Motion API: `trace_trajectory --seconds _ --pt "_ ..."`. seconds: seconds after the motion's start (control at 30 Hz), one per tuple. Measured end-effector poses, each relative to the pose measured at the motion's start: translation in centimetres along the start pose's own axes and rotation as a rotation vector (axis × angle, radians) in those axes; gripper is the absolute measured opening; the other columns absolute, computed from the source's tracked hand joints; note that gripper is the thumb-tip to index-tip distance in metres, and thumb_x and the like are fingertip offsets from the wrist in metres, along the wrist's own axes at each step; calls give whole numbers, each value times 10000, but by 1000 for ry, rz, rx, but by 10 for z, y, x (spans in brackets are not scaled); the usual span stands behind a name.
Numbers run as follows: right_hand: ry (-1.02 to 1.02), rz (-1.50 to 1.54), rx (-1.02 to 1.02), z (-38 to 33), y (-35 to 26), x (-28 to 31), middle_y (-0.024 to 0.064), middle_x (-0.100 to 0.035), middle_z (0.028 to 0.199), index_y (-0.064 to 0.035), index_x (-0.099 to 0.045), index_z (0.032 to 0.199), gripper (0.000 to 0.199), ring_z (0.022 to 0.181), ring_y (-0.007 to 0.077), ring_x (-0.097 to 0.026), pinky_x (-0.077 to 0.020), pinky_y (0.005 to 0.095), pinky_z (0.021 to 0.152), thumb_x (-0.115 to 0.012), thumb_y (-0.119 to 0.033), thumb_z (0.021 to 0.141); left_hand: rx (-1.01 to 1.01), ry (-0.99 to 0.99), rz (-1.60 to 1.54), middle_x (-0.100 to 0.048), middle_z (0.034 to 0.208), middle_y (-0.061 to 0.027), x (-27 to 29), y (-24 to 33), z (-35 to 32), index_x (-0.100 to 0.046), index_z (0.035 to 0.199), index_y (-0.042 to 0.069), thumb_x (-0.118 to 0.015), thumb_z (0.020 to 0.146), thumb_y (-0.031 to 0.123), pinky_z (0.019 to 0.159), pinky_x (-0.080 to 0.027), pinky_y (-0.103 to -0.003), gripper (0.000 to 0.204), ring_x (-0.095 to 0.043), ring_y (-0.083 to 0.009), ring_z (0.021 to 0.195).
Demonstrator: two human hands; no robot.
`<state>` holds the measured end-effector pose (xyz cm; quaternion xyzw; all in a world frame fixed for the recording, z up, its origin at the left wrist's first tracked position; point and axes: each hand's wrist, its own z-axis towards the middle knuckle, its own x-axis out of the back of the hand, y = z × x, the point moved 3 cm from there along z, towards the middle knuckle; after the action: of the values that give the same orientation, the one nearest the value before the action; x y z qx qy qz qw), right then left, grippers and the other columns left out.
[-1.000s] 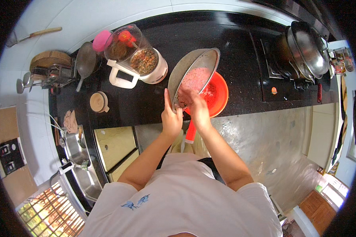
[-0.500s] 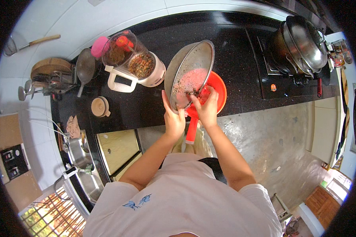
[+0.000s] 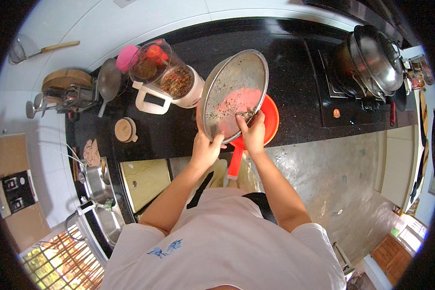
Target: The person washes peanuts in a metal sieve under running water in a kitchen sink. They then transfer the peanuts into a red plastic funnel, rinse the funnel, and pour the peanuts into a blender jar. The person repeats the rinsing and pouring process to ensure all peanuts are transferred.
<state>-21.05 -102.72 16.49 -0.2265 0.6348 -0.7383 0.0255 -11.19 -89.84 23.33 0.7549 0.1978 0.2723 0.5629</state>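
- Two hands grip the steel pan at frame centre: left hand closed on its lower rim, right hand with fingers inside.
- Tilted steeply over the orange strainer on the counter, its wet residue could slop past the strainer's rim.
- Slippery fingers might lose the pan.

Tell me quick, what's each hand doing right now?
Left hand: closed on the rim of the tilted metal bowl.
Right hand: fingers inside the bowl, touching its contents.
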Motion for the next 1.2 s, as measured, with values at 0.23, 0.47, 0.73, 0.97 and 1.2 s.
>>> trace_trajectory --seconds 0.23,0.47,0.73,0.97,1.2 --pt "-43 -259 -54 17 10 -11 248 -617 725 49 -408 1015 599 673 415 -623 -486 462 581 -676 -442 803 -274 76 308 -533 1185 -315 -19 32 -17 44 1454 115 -518 803 25 818 -504 -462 865 -585 -464 990" --pt "-23 -315 -133 22 24 -16 232 -637 764 13 -518 901 268 706 427 -621 -473 494 614 -462 -244 952 -276 205 297 -477 1279 -293 -26 28 -23 -4 1464 130 -524 785 -14 886 -483 -453 867 -543 -437 1101" --pt "-352 -834 -39 32 58 -18 236 -641 975 -17 -627 939 194 918 363 -629 -518 451 756 -509 -145 852 -186 135 171 -366 1380 -266 -11 23 -23 -8 1464 94 -455 817 -26 1006 -371 -405 796 -438 -375 1250" --pt "-123 -539 -22 33 46 -4 282 -620 945 -40 -665 934 314 877 397 -610 -499 456 722 -500 -307 924 -263 210 216 -364 1372 -283 -11 5 -14 -9 1467 120 -467 800 -51 974 -406 -430 828 -476 -423 1195" --pt "-114 65 -348 -13 0 -16 230 -636 981 59 -543 1087 602 937 347 -625 -467 392 826 -545 -509 888 -214 225 -14 -394 1325 -231 -26 -35 -4 -53 1435 44 -449 783 -86 1034 -340 -389 774 -438 -308 1229"
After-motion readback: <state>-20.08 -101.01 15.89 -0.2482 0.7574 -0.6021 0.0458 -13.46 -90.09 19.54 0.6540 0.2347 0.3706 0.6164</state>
